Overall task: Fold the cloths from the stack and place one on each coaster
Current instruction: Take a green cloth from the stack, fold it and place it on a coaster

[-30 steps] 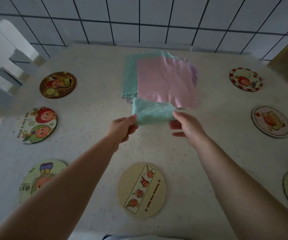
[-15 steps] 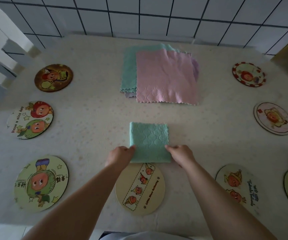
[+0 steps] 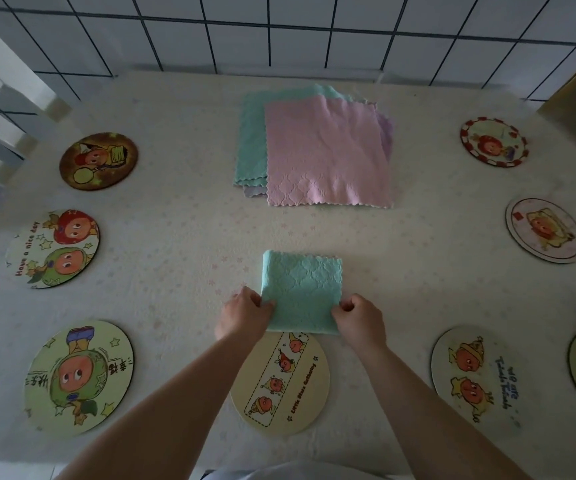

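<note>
A folded green cloth (image 3: 302,289) lies flat on the table, its near edge over the far rim of the cream coaster (image 3: 281,386) in front of me. My left hand (image 3: 243,315) pinches its near left corner. My right hand (image 3: 359,318) pinches its near right corner. Beyond it lies the stack of unfolded cloths (image 3: 326,154), pink on top, with green and lilac ones showing underneath.
Several round cartoon coasters ring the table: a brown one (image 3: 99,161), a "Have a nice day" one (image 3: 53,249) and a green one (image 3: 78,377) on the left, others on the right (image 3: 493,141) (image 3: 543,230) (image 3: 477,379). A tiled wall (image 3: 279,32) stands behind.
Both hands carried the folded green cloth from the stack toward me and laid it flat by the cream coaster. Over the last half second they have barely moved.
</note>
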